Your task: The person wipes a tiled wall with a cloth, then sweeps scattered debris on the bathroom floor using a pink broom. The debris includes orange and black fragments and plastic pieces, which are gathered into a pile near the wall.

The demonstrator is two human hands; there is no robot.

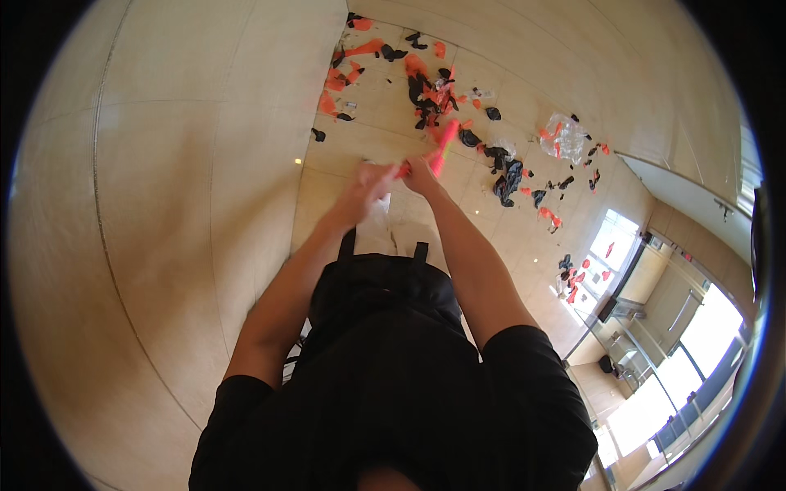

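A long pink-red object [446,144], perhaps a deflated balloon or a rod, runs up and to the right from my two hands. My right hand [422,173] is closed around its lower part. At the left of it my left hand [373,179] is blurred by motion, its fingers close to the reddish near end; whether they grip it cannot be told. Beyond the hands, torn black and red pieces [424,92] lie heaped on the beige tiled floor [393,147].
More black scraps [508,183] and a clear crumpled plastic sheet [564,140] lie to the right. A large beige wall [159,184] rises close on the left. Bright windows and a glass railing [645,350] stand at the lower right.
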